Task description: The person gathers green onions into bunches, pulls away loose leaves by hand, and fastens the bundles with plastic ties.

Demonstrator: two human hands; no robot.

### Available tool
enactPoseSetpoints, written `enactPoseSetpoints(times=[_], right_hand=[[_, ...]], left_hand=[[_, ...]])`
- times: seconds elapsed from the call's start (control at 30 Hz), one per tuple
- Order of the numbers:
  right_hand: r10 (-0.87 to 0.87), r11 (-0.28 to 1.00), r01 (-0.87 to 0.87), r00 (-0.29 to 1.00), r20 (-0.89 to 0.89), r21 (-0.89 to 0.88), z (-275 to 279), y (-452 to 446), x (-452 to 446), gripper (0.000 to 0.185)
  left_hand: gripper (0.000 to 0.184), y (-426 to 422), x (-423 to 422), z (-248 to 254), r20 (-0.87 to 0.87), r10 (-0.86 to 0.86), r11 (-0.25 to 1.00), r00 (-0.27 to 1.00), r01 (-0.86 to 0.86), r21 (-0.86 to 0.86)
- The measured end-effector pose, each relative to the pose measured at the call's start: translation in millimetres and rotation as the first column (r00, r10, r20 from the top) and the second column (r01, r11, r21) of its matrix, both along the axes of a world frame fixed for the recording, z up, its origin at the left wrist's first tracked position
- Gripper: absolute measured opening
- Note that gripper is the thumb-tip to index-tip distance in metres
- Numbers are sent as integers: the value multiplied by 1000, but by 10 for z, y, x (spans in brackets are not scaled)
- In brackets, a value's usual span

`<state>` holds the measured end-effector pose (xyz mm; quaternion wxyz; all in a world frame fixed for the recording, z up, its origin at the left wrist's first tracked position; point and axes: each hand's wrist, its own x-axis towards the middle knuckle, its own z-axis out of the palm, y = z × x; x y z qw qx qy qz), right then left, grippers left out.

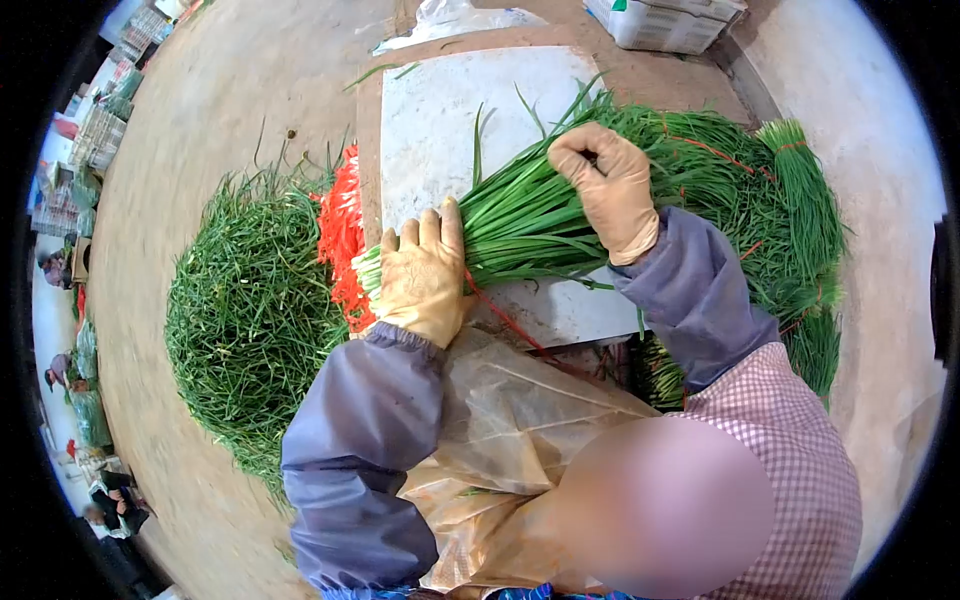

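Observation:
A loose bundle of garlic chives lies across a white board, pale stem ends to the left, green leaves fanning right. My left hand, in a tan glove, lies over the stem end and holds it, thumb hidden. Over the leaves, my gloved right hand is closed in a pinch; anything between its fingertips cannot be made out. A red strip runs from beside my left hand down towards the apron. More red strips hang in a bunch at the board's left edge.
Left of the board sits a big heap of loose chives. Tied bundles are piled on the right. A white crate and a clear plastic bag lie beyond. People and stacked goods are along the far left.

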<state>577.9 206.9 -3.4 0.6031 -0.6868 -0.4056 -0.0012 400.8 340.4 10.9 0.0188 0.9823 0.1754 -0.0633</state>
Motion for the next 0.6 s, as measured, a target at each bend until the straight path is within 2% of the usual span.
enactPoseSetpoints(times=[0.07,0.13,0.2,0.27,0.33,0.37,0.4,0.43,0.47,0.5,0.53,0.6], right_hand=[[-22,997,38,969,-245,61,25,-43,-63,9],[-64,986,103,962,-265,133,85,-103,43,8],[-96,951,193,928,-361,241,161,-190,278,5],[-127,921,260,905,-406,291,339,-446,595,10],[90,839,213,853,-514,501,467,-662,766,18],[212,842,65,872,-441,535,363,-726,682,19],[388,831,-176,863,-324,528,332,-673,408,21],[632,726,-506,758,-161,466,289,-585,68,22],[834,524,-786,552,-7,328,271,-484,-281,23],[919,368,-914,385,80,169,286,-393,-575,24],[929,343,-939,344,137,31,349,-326,-780,26],[830,542,-832,508,231,-117,535,-263,-950,30]], left_hand=[[116,1,6,-2,3,10,999,1000,-10,-33],[116,6,10,-24,9,15,999,1000,-15,-30],[115,8,5,-43,24,17,999,1000,-16,-29],[114,16,-15,-51,49,14,1000,999,-12,-27],[111,14,-12,-39,57,19,999,998,-16,-46],[109,12,13,-27,62,13,999,998,-10,-53],[107,8,27,-21,62,10,998,998,-6,-64],[104,11,29,-14,57,6,997,998,-2,-72],[102,25,24,-12,54,3,997,999,1,-75],[99,61,-9,-98,119,-47,999,992,48,-10],[95,94,-16,-67,160,-106,994,981,99,52],[86,127,-77,-37,219,-212,971,953,179,158]])
